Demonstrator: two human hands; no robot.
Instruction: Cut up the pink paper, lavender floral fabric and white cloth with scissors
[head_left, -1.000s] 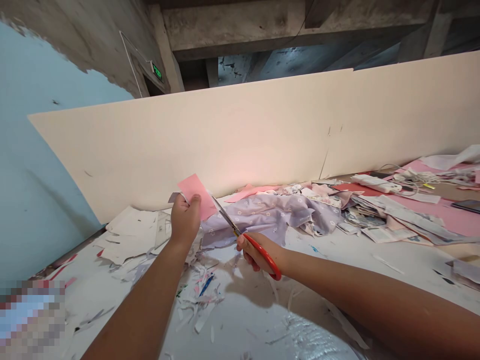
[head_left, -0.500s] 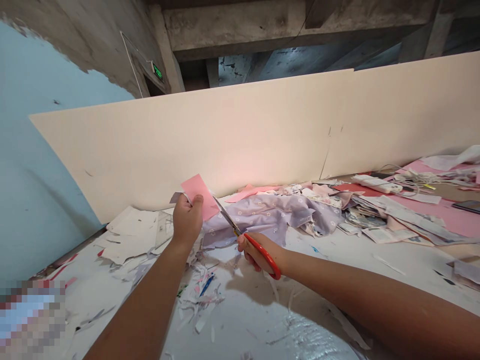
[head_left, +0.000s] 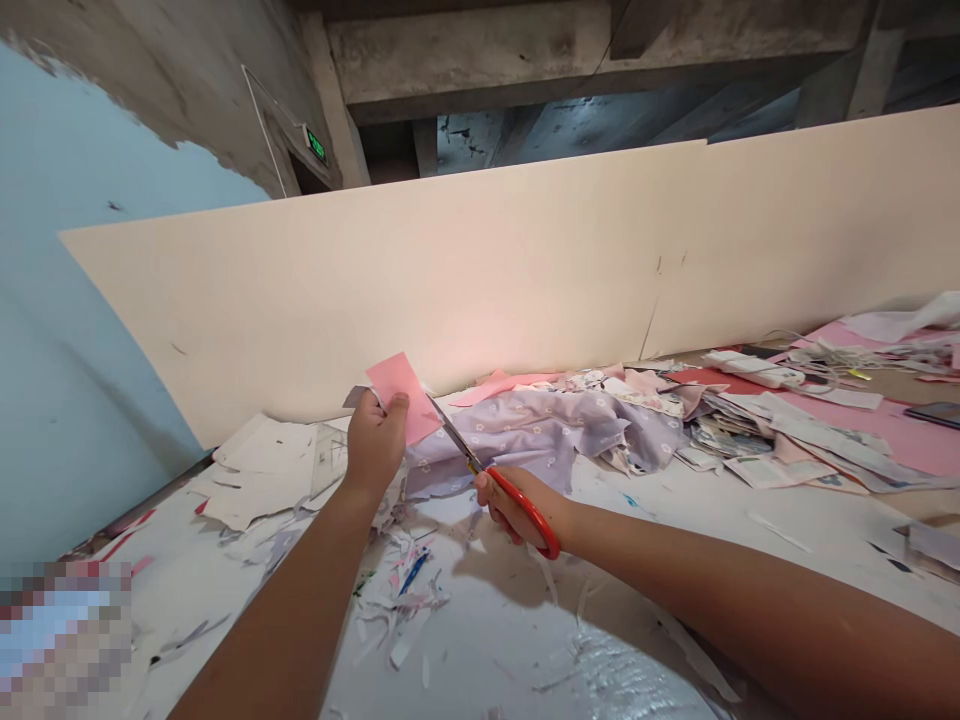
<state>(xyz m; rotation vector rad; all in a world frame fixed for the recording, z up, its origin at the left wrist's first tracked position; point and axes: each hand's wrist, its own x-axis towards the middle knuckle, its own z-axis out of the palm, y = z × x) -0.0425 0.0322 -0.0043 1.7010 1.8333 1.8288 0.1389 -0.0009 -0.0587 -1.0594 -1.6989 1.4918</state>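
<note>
Lilac fabric [head_left: 532, 430] blocks scissors [head_left: 452, 431], board wall [head_left: 450, 270] behind

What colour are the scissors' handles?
The scissors' handles are red, best seen in the head view.

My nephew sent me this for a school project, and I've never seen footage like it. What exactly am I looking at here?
There's no machine here: these are a person's own two bare arms, filmed by one camera worn on the head, which looks forward and down, so every picture shares that view. The left hand pinches a piece of pink paper. The right hand grips red-handled scissors, with the blades at the paper's edge. Below the hands is a white tabletop strewn with paper scraps. Beyond them, a lilac floral fabric lies bunched in front of a cream board.
</note>
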